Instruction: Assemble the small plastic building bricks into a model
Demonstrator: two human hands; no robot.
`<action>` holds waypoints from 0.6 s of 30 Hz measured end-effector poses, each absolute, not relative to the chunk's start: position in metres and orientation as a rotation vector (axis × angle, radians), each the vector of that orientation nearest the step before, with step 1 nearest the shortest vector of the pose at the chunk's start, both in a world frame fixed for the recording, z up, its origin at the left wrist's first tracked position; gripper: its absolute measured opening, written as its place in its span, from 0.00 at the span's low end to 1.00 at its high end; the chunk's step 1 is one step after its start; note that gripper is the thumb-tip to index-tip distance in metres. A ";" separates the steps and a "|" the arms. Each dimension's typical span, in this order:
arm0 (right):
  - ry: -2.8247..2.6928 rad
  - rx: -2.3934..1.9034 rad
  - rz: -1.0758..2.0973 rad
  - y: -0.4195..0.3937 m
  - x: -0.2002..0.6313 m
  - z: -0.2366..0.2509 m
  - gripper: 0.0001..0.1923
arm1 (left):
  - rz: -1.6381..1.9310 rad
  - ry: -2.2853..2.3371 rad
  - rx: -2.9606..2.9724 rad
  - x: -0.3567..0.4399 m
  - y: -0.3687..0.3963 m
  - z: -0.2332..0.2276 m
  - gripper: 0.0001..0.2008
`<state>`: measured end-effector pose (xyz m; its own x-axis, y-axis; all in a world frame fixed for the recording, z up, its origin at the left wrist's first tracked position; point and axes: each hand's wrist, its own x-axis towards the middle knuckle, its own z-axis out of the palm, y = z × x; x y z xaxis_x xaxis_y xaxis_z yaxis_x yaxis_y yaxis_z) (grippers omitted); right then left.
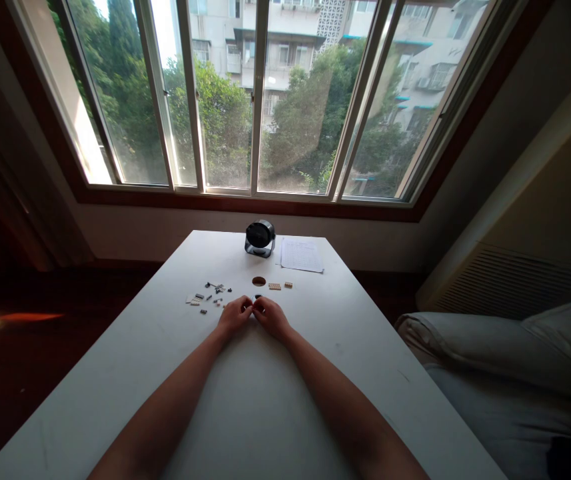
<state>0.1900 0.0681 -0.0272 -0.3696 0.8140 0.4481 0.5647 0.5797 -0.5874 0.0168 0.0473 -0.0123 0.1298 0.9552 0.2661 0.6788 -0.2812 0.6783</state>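
My left hand (pixel 236 314) and my right hand (pixel 270 316) meet at the fingertips low over the white table (pixel 285 373). Both are closed in a pinch; whatever sits between the fingers is too small and covered to name. A small dark piece (pixel 258 297) shows just beyond the fingertips. To the left of my left hand lie several loose small building-brick pieces, grey, dark and pale, among them a grey piece (pixel 203 311). Past my right hand are a tan studded plate (pixel 274 287) and a shorter tan studded piece (pixel 288 285).
A round black fan (pixel 260 235) on a stand is at the table's far end, beside printed paper sheets (pixel 302 255). A round hole (pixel 258 281) pierces the tabletop beyond my hands. A grey cushioned seat (pixel 505 373) stands right of the table; windows are ahead.
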 end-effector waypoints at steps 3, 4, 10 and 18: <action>-2.083 -1.088 0.434 0.068 0.190 -0.027 0.02 | 0.947 1.584 2.020 0.017 0.048 -0.013 0.09; -2.084 -1.088 0.434 0.067 0.190 -0.027 0.02 | 0.946 1.584 2.022 0.017 0.048 -0.014 0.09; -2.082 -1.097 0.444 0.067 0.191 -0.026 0.02 | 0.961 1.565 2.039 0.016 0.048 -0.015 0.09; -2.084 -1.102 0.458 0.066 0.190 -0.025 0.02 | 0.936 1.584 2.027 0.016 0.048 -0.013 0.10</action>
